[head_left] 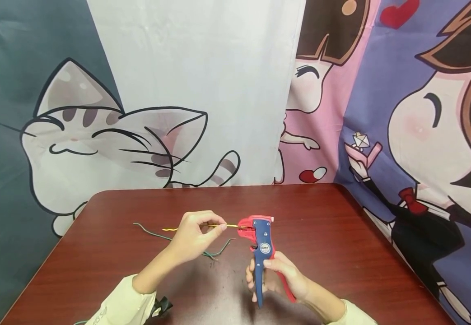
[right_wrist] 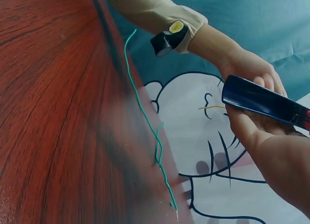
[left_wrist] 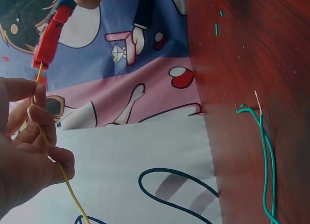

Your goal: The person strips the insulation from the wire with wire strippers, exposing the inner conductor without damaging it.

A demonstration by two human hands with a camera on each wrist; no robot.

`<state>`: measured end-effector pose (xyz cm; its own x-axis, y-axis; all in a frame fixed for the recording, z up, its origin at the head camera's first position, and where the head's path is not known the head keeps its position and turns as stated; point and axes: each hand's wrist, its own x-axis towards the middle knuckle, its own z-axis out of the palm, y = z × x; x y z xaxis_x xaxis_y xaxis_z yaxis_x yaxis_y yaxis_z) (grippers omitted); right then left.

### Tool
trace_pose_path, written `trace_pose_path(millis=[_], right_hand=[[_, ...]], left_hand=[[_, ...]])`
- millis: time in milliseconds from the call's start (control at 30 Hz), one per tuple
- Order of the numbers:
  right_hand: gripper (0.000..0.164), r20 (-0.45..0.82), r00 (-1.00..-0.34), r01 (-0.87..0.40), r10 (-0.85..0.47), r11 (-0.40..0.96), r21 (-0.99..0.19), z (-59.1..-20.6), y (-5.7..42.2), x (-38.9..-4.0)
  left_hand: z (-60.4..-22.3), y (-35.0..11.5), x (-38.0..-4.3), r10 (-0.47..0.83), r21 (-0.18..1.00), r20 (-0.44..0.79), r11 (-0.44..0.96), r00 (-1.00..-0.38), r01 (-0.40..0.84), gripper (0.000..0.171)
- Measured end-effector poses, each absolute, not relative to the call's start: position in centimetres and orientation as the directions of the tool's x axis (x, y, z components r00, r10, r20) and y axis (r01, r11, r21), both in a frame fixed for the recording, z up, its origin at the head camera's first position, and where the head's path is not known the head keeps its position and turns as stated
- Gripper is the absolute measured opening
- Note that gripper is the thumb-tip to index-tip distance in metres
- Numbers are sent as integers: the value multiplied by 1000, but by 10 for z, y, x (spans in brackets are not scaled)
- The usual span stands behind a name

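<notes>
My left hand [head_left: 192,237] pinches a thin yellow wire [head_left: 232,225] between thumb and fingers. One end of the wire reaches the red jaws of a wire stripper; its other end sticks out behind the hand to the left. In the left wrist view the yellow wire [left_wrist: 70,190] runs along the fingers up to the red head. My right hand [head_left: 288,273] grips the blue and red wire stripper [head_left: 264,232] by its handles, head up and jaws facing left. The right wrist view shows its blue handle [right_wrist: 261,99] across the palm.
Green wires [head_left: 154,233] lie on the dark red wooden table [head_left: 137,205] behind and below the left hand, and one has a bare end. Short green scraps [left_wrist: 217,29] are scattered on the tabletop. A cartoon-printed cloth [head_left: 202,67] hangs along the table's far and right edges.
</notes>
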<state>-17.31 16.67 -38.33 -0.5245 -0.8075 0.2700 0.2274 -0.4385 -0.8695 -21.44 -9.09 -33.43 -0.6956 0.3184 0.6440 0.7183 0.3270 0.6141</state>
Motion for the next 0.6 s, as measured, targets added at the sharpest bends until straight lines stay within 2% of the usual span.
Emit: trace_pose_path(millis=[367, 600], right_hand=[[30, 233, -590, 200, -773, -420, -885, -383, 168, -170], [28, 220, -584, 183, -781, -391, -902, -384, 169, -173]], left_hand=[[-338, -93, -213, 314, 615, 654, 309, -688, 726, 14], [-337, -96, -214, 328, 600, 663, 304, -673, 740, 11]])
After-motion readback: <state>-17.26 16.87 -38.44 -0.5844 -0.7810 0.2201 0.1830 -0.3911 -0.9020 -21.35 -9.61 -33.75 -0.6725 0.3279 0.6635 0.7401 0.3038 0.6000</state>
